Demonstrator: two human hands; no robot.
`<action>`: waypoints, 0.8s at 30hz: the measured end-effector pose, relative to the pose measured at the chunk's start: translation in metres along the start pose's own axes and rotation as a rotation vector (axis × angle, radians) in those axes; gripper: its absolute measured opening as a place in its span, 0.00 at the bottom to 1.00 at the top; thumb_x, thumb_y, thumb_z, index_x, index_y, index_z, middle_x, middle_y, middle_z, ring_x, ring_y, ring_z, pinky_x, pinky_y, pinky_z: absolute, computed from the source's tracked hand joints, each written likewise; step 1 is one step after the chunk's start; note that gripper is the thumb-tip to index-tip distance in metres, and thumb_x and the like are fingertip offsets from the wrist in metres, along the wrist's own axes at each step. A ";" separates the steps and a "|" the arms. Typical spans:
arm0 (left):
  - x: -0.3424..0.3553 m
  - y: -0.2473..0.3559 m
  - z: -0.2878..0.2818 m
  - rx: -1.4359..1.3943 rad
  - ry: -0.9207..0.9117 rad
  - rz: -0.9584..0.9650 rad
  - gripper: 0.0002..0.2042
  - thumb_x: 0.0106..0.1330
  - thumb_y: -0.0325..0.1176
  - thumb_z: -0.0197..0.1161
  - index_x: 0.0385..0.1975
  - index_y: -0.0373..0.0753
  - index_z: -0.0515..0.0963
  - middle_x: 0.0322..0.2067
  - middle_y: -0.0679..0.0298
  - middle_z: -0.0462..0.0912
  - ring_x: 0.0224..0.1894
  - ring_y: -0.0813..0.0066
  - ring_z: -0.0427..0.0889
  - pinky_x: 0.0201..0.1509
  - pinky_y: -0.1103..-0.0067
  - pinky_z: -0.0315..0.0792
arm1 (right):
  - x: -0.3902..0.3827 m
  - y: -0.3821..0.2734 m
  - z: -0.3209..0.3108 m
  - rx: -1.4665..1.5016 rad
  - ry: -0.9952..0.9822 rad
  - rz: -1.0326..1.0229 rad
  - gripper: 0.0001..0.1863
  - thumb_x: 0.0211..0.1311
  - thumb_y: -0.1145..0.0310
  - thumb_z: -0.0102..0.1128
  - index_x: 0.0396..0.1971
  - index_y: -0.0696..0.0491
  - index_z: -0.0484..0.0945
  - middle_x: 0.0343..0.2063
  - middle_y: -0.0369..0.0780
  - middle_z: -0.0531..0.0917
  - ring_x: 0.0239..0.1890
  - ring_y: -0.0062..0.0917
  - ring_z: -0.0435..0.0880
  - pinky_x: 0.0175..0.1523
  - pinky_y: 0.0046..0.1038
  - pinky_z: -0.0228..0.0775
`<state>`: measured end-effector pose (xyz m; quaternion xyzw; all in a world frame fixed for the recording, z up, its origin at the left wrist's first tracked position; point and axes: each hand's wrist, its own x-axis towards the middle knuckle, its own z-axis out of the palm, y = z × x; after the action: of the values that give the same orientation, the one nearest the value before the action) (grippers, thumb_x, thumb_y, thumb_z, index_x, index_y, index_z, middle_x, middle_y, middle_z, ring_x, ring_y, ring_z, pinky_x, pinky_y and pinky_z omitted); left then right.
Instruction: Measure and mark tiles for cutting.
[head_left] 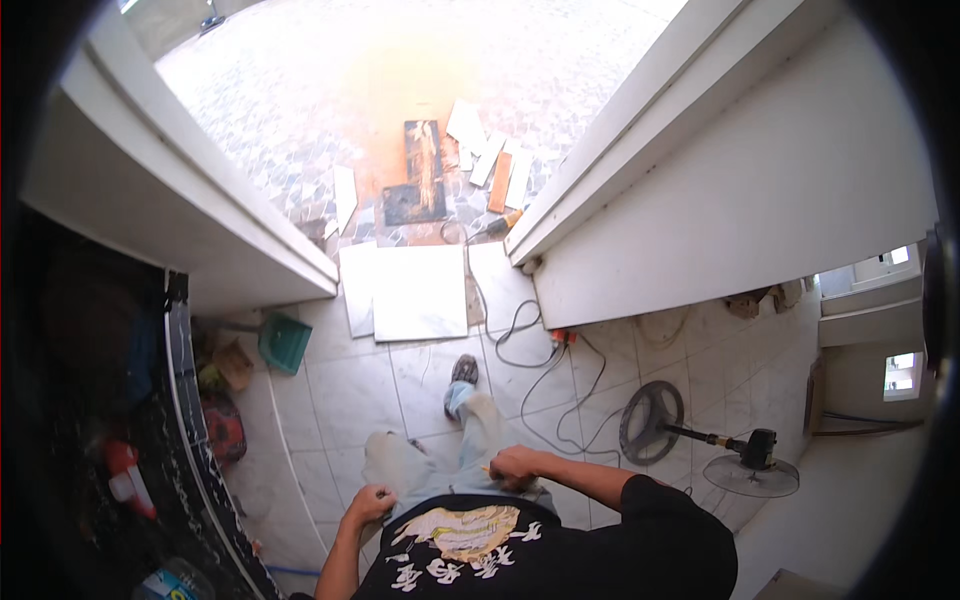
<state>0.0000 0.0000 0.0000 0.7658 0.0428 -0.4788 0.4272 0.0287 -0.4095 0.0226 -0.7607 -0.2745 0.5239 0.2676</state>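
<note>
**Hands at the waist, tiles laid out by the doorway**

Low in the middle of the frame, the right hand (515,467) is seen pressed against the hip of the light trousers (470,440), its fingers curled together around what looks like a small yellowish object (487,470); what that object is cannot be told. Left of it, the left hand (370,503) is held at the edge of the black printed shirt (520,550), fingers bent inward; whether anything is gripped there cannot be told. One shoe (462,372) is planted ahead on the pale tiled floor (350,400). Above it, at the centre of the frame, two large white tiles (405,292) are laid flat side by side at the doorway threshold. A black cable (530,370) is looped across the floor just right of them. A green dustpan (285,343) is propped at centre left, and a dismantled pedestal fan (700,445) is laid down at the right. Cut tile pieces (480,150) are scattered in the upper centre.
</note>
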 end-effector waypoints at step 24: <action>0.517 -0.046 -0.255 0.071 0.324 -0.097 0.12 0.54 0.34 0.55 0.25 0.32 0.82 0.28 0.51 0.83 0.32 0.60 0.80 0.40 0.70 0.73 | 0.287 0.359 -0.211 -0.061 0.478 0.394 0.13 0.46 0.61 0.60 0.28 0.54 0.83 0.32 0.49 0.84 0.38 0.45 0.84 0.45 0.42 0.76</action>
<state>0.4346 0.0286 -0.3812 0.8445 0.1310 -0.3703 0.3640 0.3630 -0.4879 -0.3484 -0.9086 -0.0664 0.3633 0.1950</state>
